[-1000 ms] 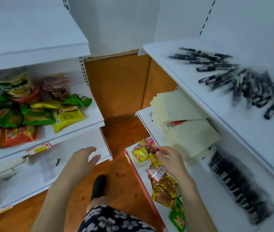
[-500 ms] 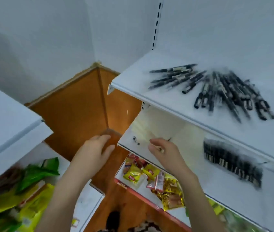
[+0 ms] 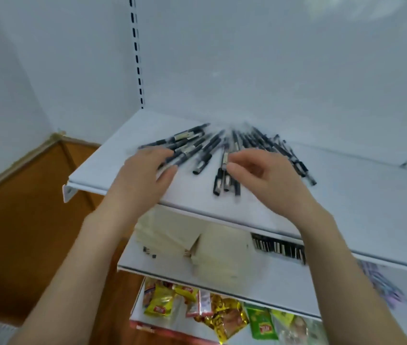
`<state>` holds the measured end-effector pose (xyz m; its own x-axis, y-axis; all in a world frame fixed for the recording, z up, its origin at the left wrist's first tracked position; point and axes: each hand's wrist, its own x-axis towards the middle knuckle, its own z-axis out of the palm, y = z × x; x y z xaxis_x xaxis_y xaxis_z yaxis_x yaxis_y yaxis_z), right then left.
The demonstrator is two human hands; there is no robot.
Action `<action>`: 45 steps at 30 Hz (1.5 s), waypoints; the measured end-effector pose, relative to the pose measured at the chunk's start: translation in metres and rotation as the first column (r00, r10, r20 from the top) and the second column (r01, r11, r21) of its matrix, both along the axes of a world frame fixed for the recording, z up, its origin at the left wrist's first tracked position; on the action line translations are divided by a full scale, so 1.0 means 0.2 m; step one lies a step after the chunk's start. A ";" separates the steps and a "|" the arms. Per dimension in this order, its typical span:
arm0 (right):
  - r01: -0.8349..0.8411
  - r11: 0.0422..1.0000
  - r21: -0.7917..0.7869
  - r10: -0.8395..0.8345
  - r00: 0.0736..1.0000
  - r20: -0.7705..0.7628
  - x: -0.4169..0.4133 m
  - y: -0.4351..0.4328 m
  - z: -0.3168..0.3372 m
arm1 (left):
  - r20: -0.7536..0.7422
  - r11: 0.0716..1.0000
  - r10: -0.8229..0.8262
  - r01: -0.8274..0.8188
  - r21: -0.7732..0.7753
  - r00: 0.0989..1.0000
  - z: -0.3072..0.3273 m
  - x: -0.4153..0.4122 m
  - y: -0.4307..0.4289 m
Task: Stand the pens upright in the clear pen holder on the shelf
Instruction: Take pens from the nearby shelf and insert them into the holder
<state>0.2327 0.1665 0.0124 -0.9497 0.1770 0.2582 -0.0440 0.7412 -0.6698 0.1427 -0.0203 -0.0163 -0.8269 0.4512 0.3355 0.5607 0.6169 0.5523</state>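
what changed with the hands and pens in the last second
Both hands came up from the lower shelves to the top shelf. The left hand now lies flat on the left pens; the right hand curls over the middle ones, grip unclear. The pens stay in a loose pile, lying flat, none lifted.

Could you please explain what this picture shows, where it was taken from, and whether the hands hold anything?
No machine here: a person wears a camera on the head, looking down at their two bare hands. Black pens lie loose in a pile on the top shelf. The left hand lies flat with its fingers on the leftmost pens; the right hand curls over the middle ones, but blur hides whether it grips any. No pen holder shows. Paper stacks and snack packets sit on lower shelves.
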 end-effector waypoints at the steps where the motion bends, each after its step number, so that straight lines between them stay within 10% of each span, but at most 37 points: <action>1: 0.011 0.999 0.032 -0.011 1.000 -0.002 -0.04 0.03 0.01 | 0.001 0.998 0.006 -0.006 -0.056 1.000 -0.01 -0.09 0.04; 8: -0.010 0.979 0.203 -0.017 0.991 0.130 -0.29 0.07 0.00 | 0.075 0.918 0.020 0.011 -0.395 0.997 -0.05 -0.48 0.22; 20: 0.092 0.878 0.470 -0.260 0.916 0.306 -0.58 -0.03 -0.07 | 0.189 0.912 -0.020 0.095 -0.398 0.982 0.01 -0.62 0.31; 35: 0.199 0.967 0.156 -0.242 0.909 0.338 -0.54 -0.03 -0.08 | 0.243 0.985 -0.037 0.077 -0.155 0.969 -0.04 -0.62 0.35; 45: 0.397 0.841 -0.368 -0.382 0.917 0.116 -0.46 0.07 -0.01 | 0.385 0.918 -0.214 0.051 0.392 0.898 0.05 -0.63 0.33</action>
<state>0.1402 0.1810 0.0109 -0.7894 0.6106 0.0631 0.2246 0.3830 -0.8960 0.0175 0.0447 -0.0057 -0.8661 0.4801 0.1391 0.2933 0.2628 0.9192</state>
